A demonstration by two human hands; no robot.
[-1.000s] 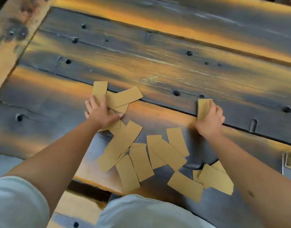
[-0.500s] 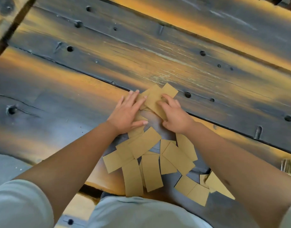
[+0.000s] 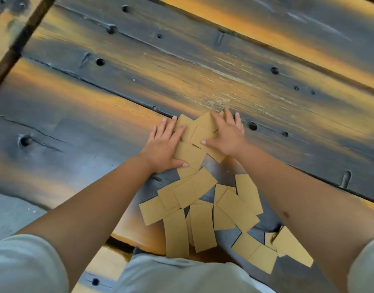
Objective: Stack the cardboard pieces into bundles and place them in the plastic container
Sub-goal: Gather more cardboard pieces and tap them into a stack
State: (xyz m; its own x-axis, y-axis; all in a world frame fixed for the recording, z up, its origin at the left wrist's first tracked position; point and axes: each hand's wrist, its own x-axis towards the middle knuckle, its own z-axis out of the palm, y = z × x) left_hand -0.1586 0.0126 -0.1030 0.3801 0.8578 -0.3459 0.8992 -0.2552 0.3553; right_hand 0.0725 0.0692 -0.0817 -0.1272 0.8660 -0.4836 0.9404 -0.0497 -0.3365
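Several tan cardboard pieces lie overlapped on the wooden table [image 3: 203,70]. A small heap of them [image 3: 194,132] sits in the middle, between my hands. My left hand [image 3: 165,142] lies flat on the heap's left side, fingers spread, thumb over a lower piece [image 3: 190,154]. My right hand [image 3: 228,136] presses flat on the heap's right side, thumb pointing left. Neither hand grips a piece. More loose pieces [image 3: 202,226] fan out toward me, and a few [image 3: 262,258] lie under my right forearm. No plastic container is in view.
The table is made of dark, worn planks with holes and gaps between boards. A bent nail [image 3: 345,178] sticks up right of my right arm. The table's near edge [image 3: 126,235] runs just ahead of my lap [image 3: 171,275].
Both hands came together from apart, sweeping the far pieces into one heap. Since half a second ago they have flattened and spread over it.
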